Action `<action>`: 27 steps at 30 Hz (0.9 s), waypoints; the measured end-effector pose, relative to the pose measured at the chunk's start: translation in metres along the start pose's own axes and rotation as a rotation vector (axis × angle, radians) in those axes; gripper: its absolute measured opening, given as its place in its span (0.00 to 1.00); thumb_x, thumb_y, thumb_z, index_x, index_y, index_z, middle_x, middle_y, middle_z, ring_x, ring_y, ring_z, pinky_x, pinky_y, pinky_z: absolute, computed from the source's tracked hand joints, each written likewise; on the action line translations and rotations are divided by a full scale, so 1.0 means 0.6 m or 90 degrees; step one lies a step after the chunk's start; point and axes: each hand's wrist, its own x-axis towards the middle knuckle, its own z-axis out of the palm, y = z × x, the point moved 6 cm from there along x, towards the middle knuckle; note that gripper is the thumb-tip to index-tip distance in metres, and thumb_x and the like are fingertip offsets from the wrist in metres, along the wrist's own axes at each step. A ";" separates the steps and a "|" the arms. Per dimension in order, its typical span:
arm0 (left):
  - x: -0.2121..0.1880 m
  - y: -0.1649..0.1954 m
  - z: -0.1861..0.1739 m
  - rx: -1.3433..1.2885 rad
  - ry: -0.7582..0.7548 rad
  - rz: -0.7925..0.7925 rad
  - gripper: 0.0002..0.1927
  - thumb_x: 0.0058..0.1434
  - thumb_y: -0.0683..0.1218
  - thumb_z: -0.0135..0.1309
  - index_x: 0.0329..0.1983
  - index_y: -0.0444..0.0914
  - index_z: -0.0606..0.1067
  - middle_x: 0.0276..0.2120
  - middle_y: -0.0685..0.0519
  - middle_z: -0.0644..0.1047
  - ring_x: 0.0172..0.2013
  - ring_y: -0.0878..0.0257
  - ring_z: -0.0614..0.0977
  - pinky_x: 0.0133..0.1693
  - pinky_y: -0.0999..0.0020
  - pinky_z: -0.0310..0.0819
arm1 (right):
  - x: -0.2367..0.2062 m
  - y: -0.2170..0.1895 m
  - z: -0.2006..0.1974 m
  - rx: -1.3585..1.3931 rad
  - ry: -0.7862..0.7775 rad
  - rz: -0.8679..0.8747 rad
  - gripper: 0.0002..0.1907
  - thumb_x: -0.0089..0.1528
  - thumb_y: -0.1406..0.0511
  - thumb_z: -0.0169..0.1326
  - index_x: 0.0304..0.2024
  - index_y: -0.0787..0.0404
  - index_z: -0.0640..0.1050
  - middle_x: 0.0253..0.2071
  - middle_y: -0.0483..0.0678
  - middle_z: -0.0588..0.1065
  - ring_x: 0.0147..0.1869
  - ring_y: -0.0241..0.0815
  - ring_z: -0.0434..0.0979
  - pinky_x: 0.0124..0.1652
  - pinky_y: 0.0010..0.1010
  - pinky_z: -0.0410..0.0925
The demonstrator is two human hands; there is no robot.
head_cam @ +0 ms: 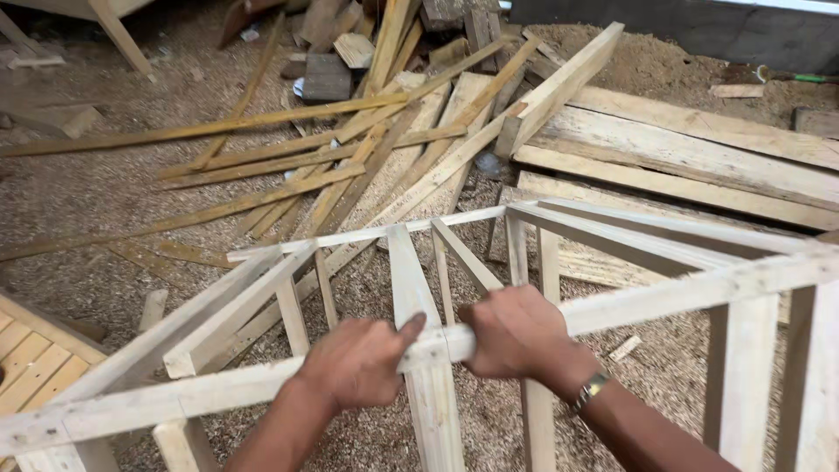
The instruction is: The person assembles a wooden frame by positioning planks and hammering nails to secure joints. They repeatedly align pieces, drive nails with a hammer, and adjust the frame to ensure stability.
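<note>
left hand point(358, 363) clamped on frame rail point(682, 293) | right hand point(516, 332) clamped beside it

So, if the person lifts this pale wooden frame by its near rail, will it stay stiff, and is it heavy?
The wooden frame probably stays fairly stiff: many cross slats tie its rails together. It looks light for its bulk, being thin slats and open gaps. It may swing awkwardly, since the left hand and right hand both grip one rail near its middle.

Even, soft daylight, no glare; faint shadows under the hands point(437, 350); slight motion blur right of them, edges bowed.
</note>
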 end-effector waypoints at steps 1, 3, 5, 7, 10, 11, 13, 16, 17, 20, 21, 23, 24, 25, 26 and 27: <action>0.008 -0.010 -0.007 -0.009 0.002 0.000 0.43 0.40 0.38 0.51 0.67 0.38 0.68 0.22 0.37 0.78 0.27 0.40 0.82 0.34 0.45 0.79 | 0.014 0.006 -0.007 0.000 0.014 0.001 0.11 0.51 0.57 0.56 0.30 0.53 0.83 0.21 0.53 0.77 0.26 0.54 0.80 0.30 0.45 0.74; 0.037 -0.038 -0.033 -0.023 0.013 0.001 0.41 0.40 0.38 0.52 0.65 0.38 0.70 0.24 0.35 0.78 0.29 0.39 0.83 0.36 0.44 0.78 | 0.048 0.021 -0.027 -0.003 0.049 0.004 0.11 0.49 0.58 0.56 0.30 0.51 0.84 0.21 0.54 0.77 0.27 0.56 0.79 0.31 0.45 0.74; 0.065 -0.062 -0.057 -0.032 0.004 -0.013 0.39 0.41 0.40 0.53 0.64 0.40 0.70 0.24 0.35 0.78 0.29 0.39 0.83 0.36 0.43 0.78 | 0.081 0.039 -0.044 -0.003 0.048 0.021 0.12 0.49 0.55 0.57 0.29 0.53 0.84 0.22 0.55 0.77 0.27 0.56 0.79 0.31 0.45 0.74; 0.095 -0.083 -0.084 -0.029 0.002 -0.019 0.38 0.41 0.40 0.53 0.62 0.41 0.72 0.25 0.35 0.78 0.30 0.39 0.82 0.37 0.43 0.77 | 0.118 0.057 -0.063 -0.003 0.041 0.043 0.14 0.51 0.53 0.57 0.28 0.53 0.83 0.22 0.55 0.78 0.27 0.56 0.79 0.31 0.45 0.73; 0.134 -0.117 -0.119 -0.018 -0.033 -0.060 0.39 0.40 0.38 0.51 0.62 0.43 0.72 0.25 0.36 0.79 0.30 0.40 0.83 0.35 0.44 0.78 | 0.174 0.079 -0.082 -0.006 0.012 0.060 0.18 0.55 0.49 0.54 0.29 0.54 0.82 0.21 0.52 0.78 0.25 0.51 0.79 0.27 0.42 0.71; 0.147 -0.129 -0.125 -0.022 -0.072 -0.092 0.42 0.39 0.38 0.50 0.65 0.44 0.70 0.25 0.37 0.79 0.29 0.41 0.84 0.34 0.46 0.80 | 0.193 0.085 -0.084 -0.014 -0.003 0.062 0.20 0.58 0.48 0.52 0.28 0.54 0.82 0.21 0.51 0.78 0.25 0.48 0.79 0.26 0.41 0.71; 0.165 -0.154 -0.139 -0.019 -0.124 -0.132 0.41 0.44 0.42 0.50 0.68 0.46 0.67 0.25 0.38 0.80 0.28 0.43 0.85 0.32 0.48 0.81 | 0.229 0.097 -0.083 -0.010 -0.030 0.078 0.16 0.55 0.52 0.51 0.29 0.54 0.82 0.20 0.49 0.78 0.24 0.46 0.78 0.24 0.40 0.70; 0.192 -0.178 -0.166 0.005 -0.097 -0.126 0.38 0.48 0.49 0.53 0.67 0.48 0.68 0.27 0.39 0.81 0.31 0.45 0.85 0.35 0.48 0.79 | 0.267 0.119 -0.087 -0.001 0.002 0.095 0.13 0.46 0.62 0.52 0.31 0.54 0.83 0.20 0.50 0.77 0.23 0.47 0.75 0.27 0.39 0.69; 0.200 -0.184 -0.175 0.010 -0.067 -0.110 0.41 0.43 0.46 0.54 0.66 0.49 0.69 0.29 0.39 0.82 0.32 0.44 0.84 0.37 0.49 0.78 | 0.278 0.121 -0.092 0.005 0.037 0.082 0.14 0.46 0.61 0.53 0.32 0.54 0.83 0.20 0.52 0.76 0.24 0.48 0.75 0.30 0.39 0.69; 0.222 -0.205 -0.187 0.027 -0.021 -0.099 0.37 0.44 0.46 0.54 0.64 0.52 0.72 0.31 0.41 0.82 0.35 0.45 0.83 0.39 0.49 0.78 | 0.302 0.125 -0.107 0.006 0.102 0.065 0.17 0.46 0.60 0.53 0.36 0.54 0.83 0.26 0.53 0.78 0.35 0.49 0.77 0.42 0.41 0.68; 0.228 -0.213 -0.186 0.028 -0.011 -0.103 0.34 0.48 0.48 0.54 0.63 0.52 0.73 0.32 0.42 0.82 0.35 0.45 0.83 0.39 0.49 0.78 | 0.309 0.124 -0.112 0.000 0.114 0.061 0.18 0.47 0.59 0.54 0.37 0.55 0.83 0.29 0.53 0.79 0.41 0.49 0.78 0.47 0.42 0.68; 0.235 -0.237 -0.170 0.018 -0.058 -0.183 0.33 0.50 0.45 0.52 0.64 0.50 0.72 0.36 0.43 0.82 0.39 0.49 0.85 0.44 0.52 0.80 | 0.316 0.119 -0.125 0.011 0.165 0.048 0.25 0.48 0.62 0.54 0.50 0.55 0.79 0.38 0.54 0.79 0.49 0.49 0.75 0.51 0.45 0.63; 0.237 -0.248 -0.162 0.018 -0.073 -0.222 0.33 0.52 0.43 0.51 0.65 0.49 0.71 0.38 0.43 0.82 0.41 0.51 0.85 0.47 0.53 0.81 | 0.316 0.117 -0.132 0.013 0.201 0.040 0.30 0.49 0.64 0.54 0.56 0.55 0.77 0.42 0.55 0.78 0.53 0.50 0.73 0.53 0.46 0.61; 0.239 -0.251 -0.167 0.036 0.006 -0.236 0.32 0.51 0.41 0.51 0.63 0.46 0.72 0.43 0.44 0.81 0.46 0.52 0.83 0.53 0.52 0.74 | 0.316 0.121 -0.126 0.018 0.164 0.076 0.29 0.51 0.64 0.53 0.57 0.56 0.76 0.48 0.54 0.76 0.58 0.49 0.71 0.58 0.44 0.60; 0.238 -0.250 -0.167 0.049 0.077 -0.247 0.31 0.49 0.40 0.52 0.61 0.43 0.73 0.47 0.45 0.79 0.50 0.54 0.81 0.60 0.50 0.68 | 0.316 0.128 -0.118 0.025 0.116 0.113 0.28 0.53 0.65 0.53 0.57 0.57 0.74 0.53 0.53 0.74 0.63 0.49 0.69 0.62 0.42 0.58; 0.233 -0.243 -0.164 0.062 0.151 -0.258 0.30 0.48 0.38 0.53 0.59 0.39 0.73 0.51 0.46 0.78 0.55 0.55 0.78 0.66 0.48 0.62 | 0.310 0.135 -0.107 0.028 0.070 0.149 0.27 0.54 0.66 0.53 0.58 0.58 0.73 0.58 0.52 0.72 0.67 0.49 0.66 0.66 0.40 0.57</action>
